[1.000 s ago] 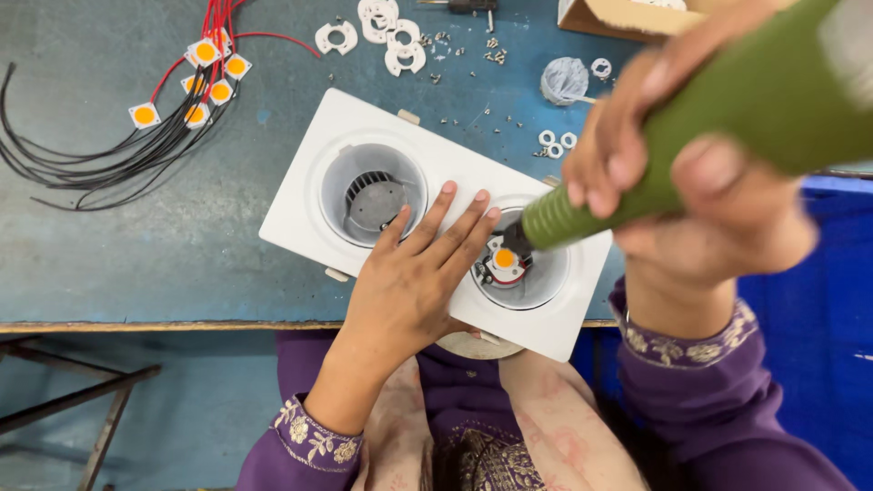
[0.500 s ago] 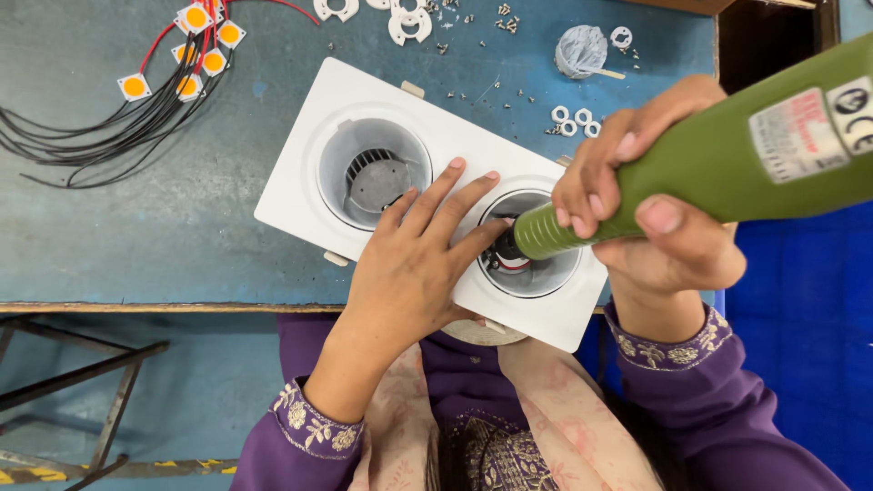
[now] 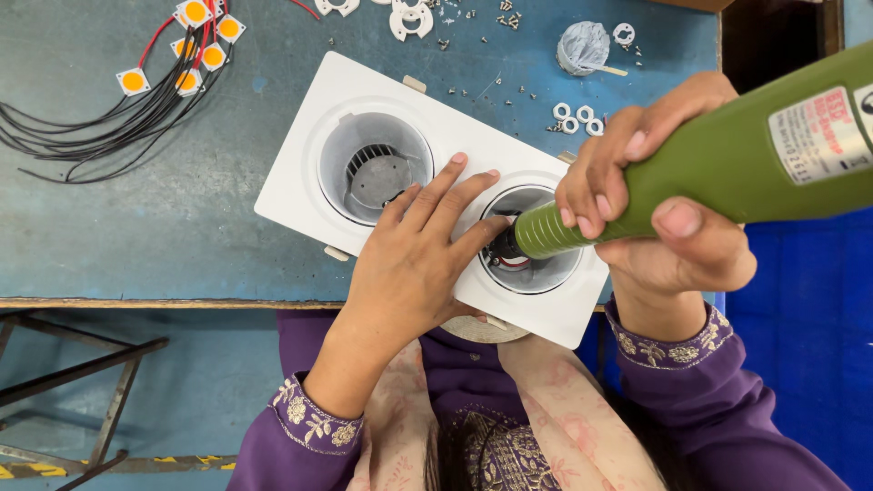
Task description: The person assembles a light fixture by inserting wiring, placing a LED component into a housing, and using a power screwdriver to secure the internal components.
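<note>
Nearest the camera, purple sleeves with embroidered cuffs (image 3: 314,420) frame the view. Just beyond them the left hand (image 3: 414,264) lies flat, fingers spread apart, on the white rectangular twin-socket downlight housing (image 3: 309,182), pressing on the strip between its two round openings; it grips nothing. The right hand (image 3: 659,214) is wrapped tight around the green cylindrical electric screwdriver (image 3: 727,168), whose ribbed nose points down into the right-hand opening (image 3: 532,264). The tool and the fingers hide most of that socket, so the bit's tip cannot be made out.

The housing sits tilted on the worn blue worktable (image 3: 136,236), its near corner overhanging the table's front edge. The left opening (image 3: 375,168) stands clear and shows a grey finned heat sink inside.

Farther back, a bundle of black and red wires ending in small square yellow LED chips (image 3: 186,45) lies at the upper left. Loose screws (image 3: 473,14), white plastic rings (image 3: 575,116) and a crumpled clear plastic bag (image 3: 582,45) are scattered along the far edge.
</note>
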